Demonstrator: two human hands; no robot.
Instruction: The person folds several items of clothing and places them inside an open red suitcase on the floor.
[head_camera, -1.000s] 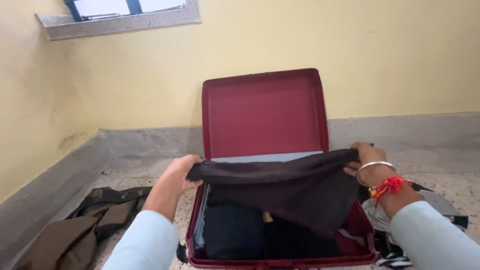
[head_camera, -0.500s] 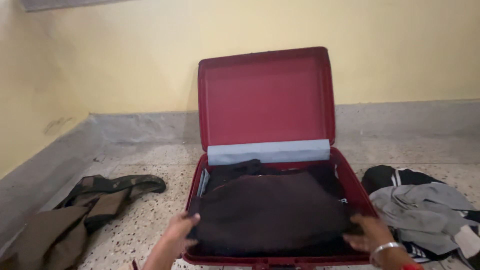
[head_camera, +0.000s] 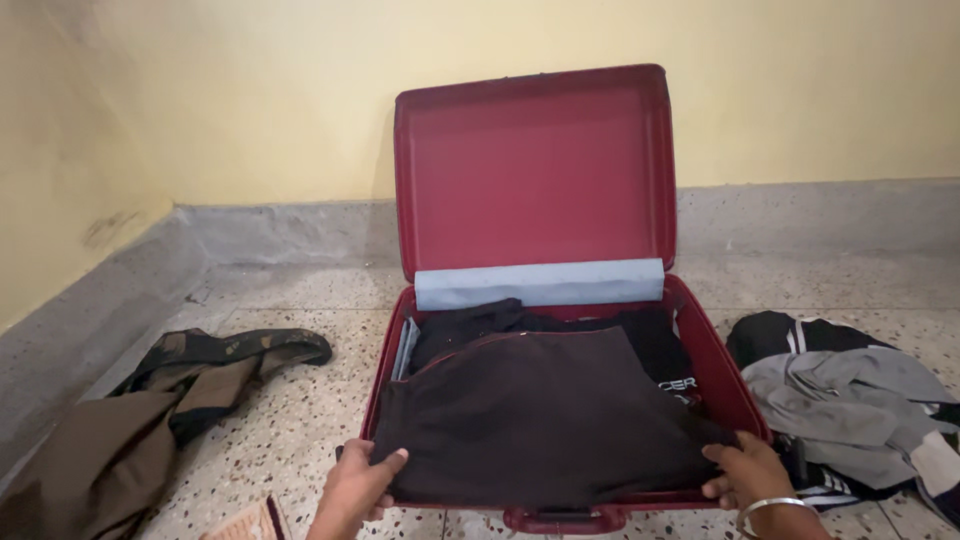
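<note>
Left of the suitcase (head_camera: 690, 335), well apart from it, a heap of olive and brown clothes (head_camera: 150, 420) lies crumpled on the speckled terrazzo floor (head_camera: 300, 420), its cloth matte and heavy-looking, one camouflage-patterned sleeve stretched toward the case. Just left of the case's near corner, a small tan patterned thing (head_camera: 245, 522) shows at the bottom edge; what it is cannot be told.

The left hand (head_camera: 362, 480) rests at the case's near left corner, fingers (head_camera: 385, 462) curled over the edge of the dark brown garment (head_camera: 540, 415), thumb beneath, pinching the cloth. The garment is soft, smooth knit with a thin reddish seam along its far edge; it lies spread flat inside the suitcase, covering most of the near half and draping over the front rim.

The suitcase itself is a hard, glossy maroon shell with rounded corners, its lid (head_camera: 535, 170) standing upright against the yellow wall. A pale blue-grey fabric band (head_camera: 538, 283) runs across the foot of the lid. Behind the brown garment, black folded clothes (head_camera: 640, 335) fill the far half.

The right hand (head_camera: 748, 470), with a silver bangle (head_camera: 765, 508) at the wrist, grips the garment's near right corner, fingers closed on the cloth at the case's rim.

Right of the case, close beside it, a rumpled pile of grey and black clothes (head_camera: 850, 405) with white stripes lies on the floor
</note>
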